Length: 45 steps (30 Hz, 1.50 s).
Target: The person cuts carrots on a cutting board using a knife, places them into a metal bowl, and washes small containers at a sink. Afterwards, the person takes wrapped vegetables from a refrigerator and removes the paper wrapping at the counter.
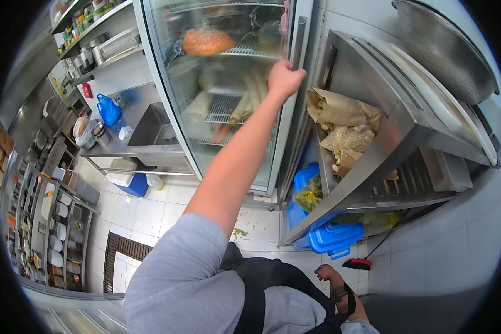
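My left hand (286, 80) is stretched far forward, its fingers closed around the upright metal door handle (301, 36) of a glass-fronted fridge (153, 72). Through the glass I see an orange bag (207, 42) on the upper wire shelf, with leeks (253, 92) and long white vegetables (199, 107) below it. Down at the lower right, my right hand (327, 273) hangs beside my body with its fingers curled, and nothing shows in it. A blue lidded bin (334, 238) on the floor is nearest to that hand.
Right of the fridge, a steel rack (367, 161) carries paper bags (345, 108), with a large colander (448, 47) above. A red brush (357, 264) lies on the tiles. A steel sink (156, 125) stands left, and a floor grate (114, 256) lies lower left.
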### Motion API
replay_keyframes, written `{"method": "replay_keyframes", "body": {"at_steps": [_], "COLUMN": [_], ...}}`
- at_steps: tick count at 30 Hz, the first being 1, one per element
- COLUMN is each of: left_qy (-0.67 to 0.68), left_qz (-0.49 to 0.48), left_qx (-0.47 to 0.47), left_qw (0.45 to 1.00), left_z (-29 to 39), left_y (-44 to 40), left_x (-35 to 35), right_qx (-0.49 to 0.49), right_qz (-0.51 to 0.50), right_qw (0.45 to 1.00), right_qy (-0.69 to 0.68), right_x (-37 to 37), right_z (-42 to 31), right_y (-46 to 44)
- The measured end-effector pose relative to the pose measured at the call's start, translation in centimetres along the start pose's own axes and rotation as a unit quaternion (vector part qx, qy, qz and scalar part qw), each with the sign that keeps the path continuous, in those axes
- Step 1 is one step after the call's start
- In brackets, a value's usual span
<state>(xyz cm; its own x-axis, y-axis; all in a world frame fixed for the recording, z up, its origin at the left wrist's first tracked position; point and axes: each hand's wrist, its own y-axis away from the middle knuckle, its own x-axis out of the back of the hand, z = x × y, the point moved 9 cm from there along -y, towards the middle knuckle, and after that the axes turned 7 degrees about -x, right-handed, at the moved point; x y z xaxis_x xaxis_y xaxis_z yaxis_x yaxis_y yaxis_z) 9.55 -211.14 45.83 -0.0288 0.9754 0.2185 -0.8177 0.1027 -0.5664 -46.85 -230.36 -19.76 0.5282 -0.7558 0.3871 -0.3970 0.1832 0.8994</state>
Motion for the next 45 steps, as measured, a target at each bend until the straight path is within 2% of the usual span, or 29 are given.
{"method": "replay_keyframes", "body": {"at_steps": [5, 7, 9, 10, 11, 13, 14, 15, 16, 17, 19, 20, 22, 23, 24, 25, 26, 27, 28, 29, 31, 32, 34, 36, 37, 40, 42, 44, 45], "left_qy": [-0.061, -0.058, -0.039, 0.034, -0.006, -0.206, -0.035, 0.198, 0.384, 0.637, 0.658, 0.619, 0.654, 0.598, 0.439, 0.303, 0.161, 0.108, 0.091, 0.075, 0.113, 0.129, 0.115, 0.083, 0.064, -0.005, -0.06, -0.111, -0.149], "left_qz": [0.068, 0.04, 0.055, 0.075, 0.056, 0.139, 0.137, 0.167, 0.228, 0.241, 0.041, 0.076, 0.165, 0.123, 0.127, 0.131, 0.139, 0.118, 0.133, 0.146, 0.135, 0.163, 0.238, 0.312, 0.347, 0.448, 0.511, 0.567, 0.587], "left_qx": [-0.151, -0.152, -0.256, -0.213, -0.221, -0.326, -0.239, -0.155, -0.084, -0.036, -0.121, -0.139, -0.116, -0.133, -0.156, -0.166, -0.172, -0.17, -0.185, -0.2, -0.172, -0.16, -0.141, -0.116, -0.1, -0.055, -0.028, -0.017, -0.025], "left_qw": [0.984, 0.986, 0.964, 0.973, 0.974, 0.912, 0.961, 0.953, 0.891, 0.732, 0.742, 0.769, 0.729, 0.781, 0.876, 0.929, 0.962, 0.972, 0.97, 0.966, 0.969, 0.965, 0.954, 0.939, 0.93, 0.892, 0.857, 0.816, 0.796], "left_z": [5.1, 6.1, 9.0, 8.0, 7.6, 5.7, 2.3, -1.3, -4.9, -6.6, -1.4, -1.1, -2.3, -1.3, -0.7, -0.1, 0.5, 0.8, 0.9, 0.8, -4.5, -5.9, -7.2, -8.2, -8.6, -8.3, -6.6, -4.8, -3.3], "left_y": [9.7, 13.8, 18.0, 20.0, 22.0, 26.4, 27.8, 29.6, 31.9, 32.8, 30.5, 30.6, 31.2, 30.6, 30.5, 30.1, 29.8, 29.3, 29.2, 29.0, 30.8, 31.1, 30.6, 30.5, 30.6, 31.7, 33.1, 35.1, 35.7], "left_x": [7.2, 11.3, 16.4, 18.9, 21.7, 28.2, 32.1, 36.0, 39.6, 40.9, 41.9, 43.8, 48.1, 49.5, 51.1, 51.9, 52.7, 53.4, 54.3, 55.2, 62.3, 64.5, 67.4, 70.3, 71.8, 75.5, 77.2, 77.8, 77.7], "right_qx": [0.021, 0.043, 0.071, -0.052, -0.05, 0.035, 0.088, 0.088, 0.114, 0.139, 0.417, 0.418, 0.385, 0.374, 0.327, 0.278, 0.228, 0.178, 0.126, 0.126, 0.088, 0.088, 0.202, 0.304, 0.295, 0.436, 0.44, 0.408, 0.439], "right_qz": [-0.035, -0.048, -0.102, -0.166, -0.165, -0.224, -0.231, -0.234, -0.215, -0.196, -0.122, -0.126, -0.19, -0.212, -0.237, -0.26, -0.281, -0.302, -0.322, -0.322, -0.246, -0.246, -0.086, -0.033, -0.024, 0.034, 0.048, 0.045, 0.076], "right_qw": [0.991, 0.982, 0.97, 0.972, 0.972, 0.932, 0.914, 0.913, 0.896, 0.875, 0.817, 0.815, 0.804, 0.798, 0.805, 0.808, 0.81, 0.81, 0.807, 0.807, 0.89, 0.891, 0.875, 0.878, 0.885, 0.865, 0.852, 0.882, 0.869], "right_qy": [0.124, 0.179, 0.207, 0.157, 0.157, 0.284, 0.322, 0.323, 0.372, 0.42, 0.379, 0.382, 0.412, 0.421, 0.436, 0.449, 0.461, 0.471, 0.479, 0.479, 0.372, 0.371, 0.431, 0.368, 0.359, 0.244, 0.28, 0.232, 0.214], "right_x": [0.7, 2.0, 2.2, 1.4, 1.3, -1.3, -2.8, -3.9, -5.1, -6.0, -5.5, -5.3, -6.0, -6.3, -6.5, -6.5, -6.4, -6.1, -5.8, -5.4, -3.4, -3.5, -2.4, -1.4, -0.6, 4.0, 7.2, 12.1, 14.3], "right_z": [-2.3, -5.3, -8.9, -7.4, -7.8, -8.5, -8.5, -9.5, -11.1, -12.6, -21.8, -24.3, -27.7, -29.5, -30.6, -31.5, -32.5, -33.3, -34.1, -35.6, -39.6, -41.1, -46.5, -51.0, -52.8, -59.4, -63.2, -67.4, -69.1], "right_y": [-3.9, -3.9, -1.7, -2.4, -3.0, -5.0, -6.9, -9.3, -11.0, -11.6, -6.5, -6.2, -6.1, -6.0, -6.3, -6.7, -7.1, -7.2, -7.1, -6.8, -6.3, -6.7, -8.8, -8.8, -8.3, -1.4, 0.5, 7.5, 8.2]}}
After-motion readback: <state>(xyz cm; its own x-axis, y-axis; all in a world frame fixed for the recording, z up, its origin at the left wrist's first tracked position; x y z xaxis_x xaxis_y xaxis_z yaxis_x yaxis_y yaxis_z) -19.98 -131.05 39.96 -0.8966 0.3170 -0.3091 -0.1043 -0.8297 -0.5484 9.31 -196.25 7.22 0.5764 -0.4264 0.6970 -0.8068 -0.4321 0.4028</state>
